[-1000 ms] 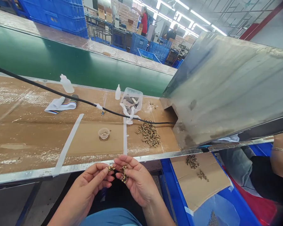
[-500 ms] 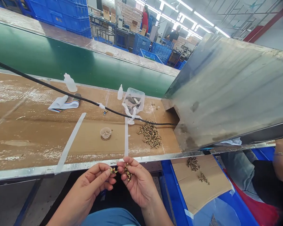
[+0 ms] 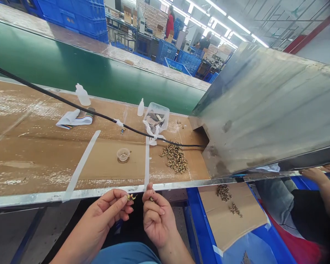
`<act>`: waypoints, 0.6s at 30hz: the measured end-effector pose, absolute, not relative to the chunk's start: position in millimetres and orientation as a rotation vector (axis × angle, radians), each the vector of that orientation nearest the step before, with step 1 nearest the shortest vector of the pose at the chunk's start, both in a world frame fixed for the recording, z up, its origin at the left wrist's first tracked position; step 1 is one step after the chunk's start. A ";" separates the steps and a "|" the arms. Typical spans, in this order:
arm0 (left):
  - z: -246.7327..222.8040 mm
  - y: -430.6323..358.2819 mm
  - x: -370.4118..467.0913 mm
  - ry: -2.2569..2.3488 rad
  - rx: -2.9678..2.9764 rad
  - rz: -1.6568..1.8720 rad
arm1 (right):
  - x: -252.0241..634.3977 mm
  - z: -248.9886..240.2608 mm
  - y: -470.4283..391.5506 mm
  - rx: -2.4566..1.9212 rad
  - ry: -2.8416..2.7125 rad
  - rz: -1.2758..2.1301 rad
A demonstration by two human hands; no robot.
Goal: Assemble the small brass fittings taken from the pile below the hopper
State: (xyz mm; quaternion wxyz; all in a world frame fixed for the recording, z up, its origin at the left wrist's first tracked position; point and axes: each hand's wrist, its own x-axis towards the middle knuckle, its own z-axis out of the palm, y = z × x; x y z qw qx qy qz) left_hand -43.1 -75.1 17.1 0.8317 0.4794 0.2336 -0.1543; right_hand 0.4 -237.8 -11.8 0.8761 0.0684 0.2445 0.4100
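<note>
My left hand [image 3: 112,207] pinches a small black-and-gold part [image 3: 131,197] between thumb and fingertips, just off the bench's front edge. Beside it, my right hand [image 3: 158,216] is curled closed; a bit of another small black-and-gold part [image 3: 151,199] shows at its index finger, and the rest is covered by the fingers. The two hands are apart. A pile of similar small parts [image 3: 175,157] lies on the cardboard-covered bench beyond my right hand. Nearer the middle stands a small clear cup [image 3: 123,154].
A clear box [image 3: 157,117] with dark pieces, white bottles [image 3: 83,95] and a ribbon strip [image 3: 74,119] stand behind. A black cable [image 3: 104,118] crosses the bench to a metal housing [image 3: 264,110]. At right, a blue bin [image 3: 198,220] bears cardboard with more parts; a co-worker's arm [image 3: 319,178] is beyond.
My right hand has drawn slightly away from the left and curled its fingers inward, hiding most of the parts in it. The left hand keeps its pinch. The co-worker's hands have come into view.
</note>
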 end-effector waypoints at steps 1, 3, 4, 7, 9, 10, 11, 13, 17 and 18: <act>17.2 -75.1 -43.0 0.492 1.018 -0.327 | -0.5 -11.3 -237.0 0.175 0.523 0.848; 17.3 -74.9 -42.8 0.487 1.021 -0.326 | -1.8 -10.2 -235.6 0.201 0.528 0.849; 17.2 -74.7 -42.7 0.485 1.022 -0.326 | -2.2 -9.7 -235.1 0.205 0.525 0.852; 16.2 -74.0 -42.8 0.479 1.024 -0.322 | -1.9 -8.6 -233.8 0.182 0.508 0.842; 15.2 -73.6 -43.2 0.474 1.020 -0.315 | -0.9 -7.2 -232.6 0.123 0.510 0.818; 14.7 -73.5 -43.4 0.474 1.018 -0.310 | -0.4 -6.1 -231.8 0.087 0.517 0.799; 14.4 -73.5 -43.8 0.476 1.016 -0.303 | -0.2 -4.8 -231.0 0.055 0.528 0.781; 13.7 -73.5 -44.4 0.478 1.014 -0.294 | -0.3 -1.9 -229.7 0.010 0.562 0.754; 10.7 -73.4 -44.6 0.487 1.004 -0.300 | -2.0 0.1 -229.5 -0.035 0.620 0.741; 9.1 -73.4 -44.6 0.486 1.002 -0.297 | -2.5 -0.9 -229.7 -0.055 0.625 0.737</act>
